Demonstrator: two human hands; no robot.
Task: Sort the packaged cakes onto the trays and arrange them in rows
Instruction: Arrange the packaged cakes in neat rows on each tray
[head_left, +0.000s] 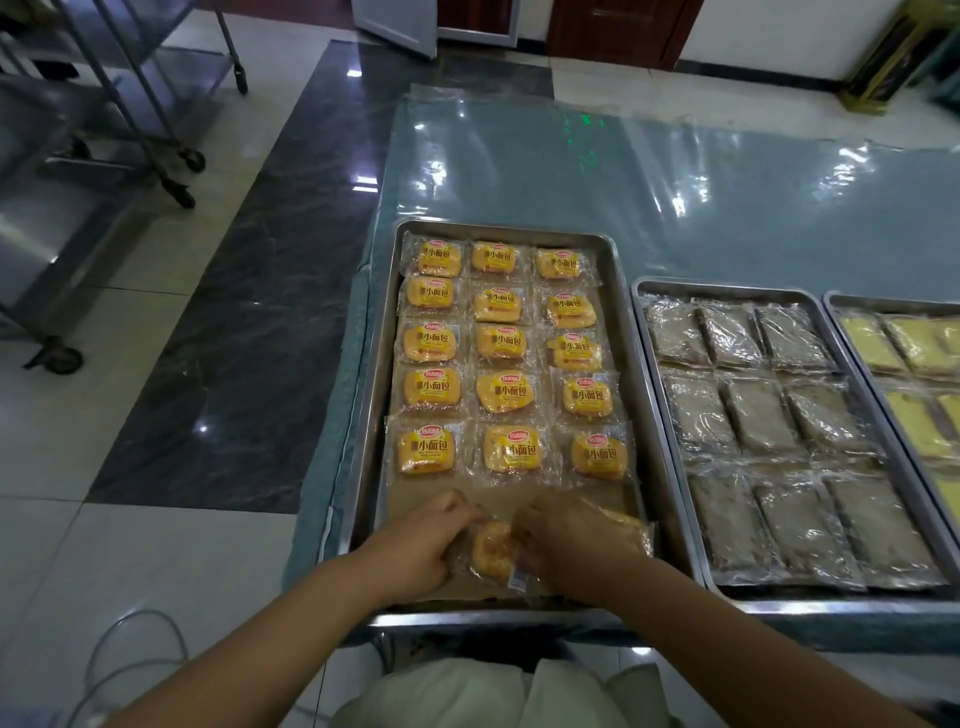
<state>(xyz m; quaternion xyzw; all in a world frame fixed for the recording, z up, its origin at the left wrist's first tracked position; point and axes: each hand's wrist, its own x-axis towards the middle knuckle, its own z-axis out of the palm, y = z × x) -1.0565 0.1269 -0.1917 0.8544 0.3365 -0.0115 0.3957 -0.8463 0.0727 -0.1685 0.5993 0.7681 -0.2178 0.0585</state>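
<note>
A steel tray (366, 415) on the table's left holds several yellow packaged cakes (504, 392) lying in rows of three on brown paper. At the tray's near end, a packaged cake (491, 556) lies face down between my hands. My left hand (421, 545) grips its left side and my right hand (566, 545) grips its right side. Another yellow package (631, 530) lies partly under my right hand. What else my hands cover is hidden.
A second tray (670, 415) to the right holds rows of brown packaged cakes (758, 415). A third tray (836, 306) at the far right holds pale yellow cakes (893, 343). Plastic sheeting covers the teal table (675, 182). Wheeled steel racks (104, 156) stand on the tiled floor at left.
</note>
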